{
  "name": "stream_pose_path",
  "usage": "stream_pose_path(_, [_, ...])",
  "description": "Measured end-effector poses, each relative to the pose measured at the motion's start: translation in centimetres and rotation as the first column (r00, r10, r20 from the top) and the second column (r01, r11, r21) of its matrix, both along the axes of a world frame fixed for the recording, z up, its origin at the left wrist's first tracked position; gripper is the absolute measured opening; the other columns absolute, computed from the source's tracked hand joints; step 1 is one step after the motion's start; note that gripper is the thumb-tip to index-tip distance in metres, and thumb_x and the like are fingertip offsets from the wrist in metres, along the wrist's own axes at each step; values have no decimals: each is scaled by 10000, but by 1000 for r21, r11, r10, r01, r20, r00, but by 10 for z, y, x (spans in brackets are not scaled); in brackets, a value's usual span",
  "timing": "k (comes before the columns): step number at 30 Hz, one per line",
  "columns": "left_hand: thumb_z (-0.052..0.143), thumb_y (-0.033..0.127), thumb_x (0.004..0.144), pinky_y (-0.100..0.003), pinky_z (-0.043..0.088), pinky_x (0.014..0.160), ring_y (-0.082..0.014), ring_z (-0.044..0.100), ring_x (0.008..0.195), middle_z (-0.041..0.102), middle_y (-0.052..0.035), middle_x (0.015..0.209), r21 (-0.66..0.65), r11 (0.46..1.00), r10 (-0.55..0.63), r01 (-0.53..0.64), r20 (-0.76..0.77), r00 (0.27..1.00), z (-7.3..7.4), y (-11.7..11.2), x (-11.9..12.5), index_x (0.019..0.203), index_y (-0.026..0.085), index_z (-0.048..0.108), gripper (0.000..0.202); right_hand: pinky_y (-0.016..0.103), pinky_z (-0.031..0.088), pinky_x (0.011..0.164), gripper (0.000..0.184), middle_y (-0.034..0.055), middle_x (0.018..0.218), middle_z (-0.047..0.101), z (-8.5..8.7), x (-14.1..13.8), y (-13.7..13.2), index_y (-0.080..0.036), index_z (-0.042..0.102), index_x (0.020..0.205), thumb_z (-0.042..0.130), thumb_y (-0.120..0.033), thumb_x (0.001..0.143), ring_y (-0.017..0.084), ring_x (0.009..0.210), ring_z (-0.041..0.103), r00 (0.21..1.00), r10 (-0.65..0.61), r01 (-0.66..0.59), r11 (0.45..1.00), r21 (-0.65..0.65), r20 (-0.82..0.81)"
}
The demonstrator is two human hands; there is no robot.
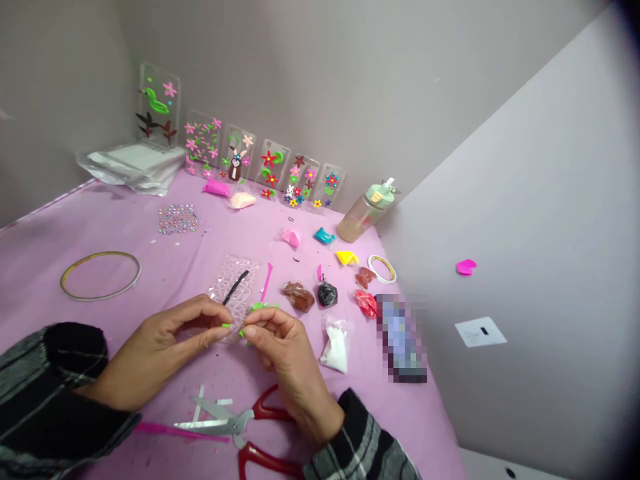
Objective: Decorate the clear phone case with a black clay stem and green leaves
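Small green bits (242,333), at the near edge of the patterned sheet (243,273): my left hand (165,343) and right hand (285,343) each pinch one fingertip-close, presumably for fine control; scissors (239,421) lie open, within my reach.

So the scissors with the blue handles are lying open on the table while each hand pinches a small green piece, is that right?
Not quite: the head view shows that the scissors have red handles, not blue. They do lie open on the table, and the left hand and right hand each pinch a small green piece.
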State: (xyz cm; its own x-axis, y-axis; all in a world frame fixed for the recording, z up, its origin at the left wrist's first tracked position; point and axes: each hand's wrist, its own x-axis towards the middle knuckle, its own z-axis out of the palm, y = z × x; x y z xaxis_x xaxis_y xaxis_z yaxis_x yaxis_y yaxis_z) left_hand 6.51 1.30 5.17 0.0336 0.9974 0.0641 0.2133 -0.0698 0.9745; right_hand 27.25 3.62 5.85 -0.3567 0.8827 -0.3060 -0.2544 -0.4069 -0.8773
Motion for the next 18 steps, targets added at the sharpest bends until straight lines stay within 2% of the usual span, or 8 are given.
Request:
stream_pose_path(5, [855,398,900,-170,644,825,-194,835,899,872,13,958,102,994,-31,30,9,999,-4,-6,8,1060,335,901,179,227,192,476,517,-112,613,569,-1,-3,-2,-211,711,842,1090,-518,672,49,485,317,999,-9,8,999,-37,-31])
stream_pose_path(9, [770,288,998,-143,596,846,-148,807,885,840,41,949,222,973,-58,66,-44,997,-15,-11,9,1069,364,880,152,230,201,485,522,-114,613,565,-1,-5,-6,-212,693,823,1098,-499,662,48,490,304,1000,2,-2,999,-50,-13])
stream_pose_path(12, [737,263,1047,-144,569,876,-135,785,898,818,48,965,284,954,-77,95,-73,994,-20,-13,8,1101,373,856,171,228,216,499,506,-107,629,584,-1,-6,-7,-208,695,811,1099,-479,670,48,502,307,1000,6,-6,999,-37,-6])
stream_pose_path(15, [748,270,1033,-144,568,846,-137,777,866,812,48,926,265,959,-87,98,-52,995,-14,-13,8,1042,360,862,146,228,213,493,495,-110,624,579,1,-6,-7,-208,700,810,1095,-477,679,48,497,306,1000,15,-16,999,-30,-26])
stream_pose_path(18, [773,319,965,-142,581,757,-146,765,776,797,40,826,157,986,-63,61,8,998,0,-9,9,893,326,862,115,233,199,472,499,-117,597,571,2,-5,-5,-211,697,811,1094,-479,675,47,470,302,998,25,-28,999,-46,-59])
